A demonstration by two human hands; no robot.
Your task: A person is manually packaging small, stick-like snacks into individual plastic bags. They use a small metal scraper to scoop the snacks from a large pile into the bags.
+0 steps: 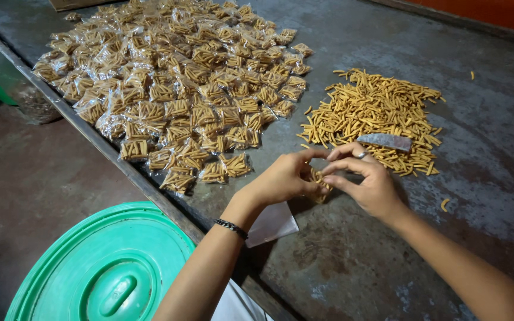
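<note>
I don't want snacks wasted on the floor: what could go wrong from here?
The small packet pinched between left hand and right hand could spill sticks if it slips. The filled packets reach the table edge, so some might slide off. Stray sticks could get brushed away from the loose pile.

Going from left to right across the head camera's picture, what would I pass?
Green lid → heap of small filled bags → left hand → right hand → loose pile of yellow snack sticks, beyond the right hand.

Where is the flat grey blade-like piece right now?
In the head view the flat grey piece lies on the near edge of the loose pile of snack sticks, on the right, just beyond the right hand.
</note>
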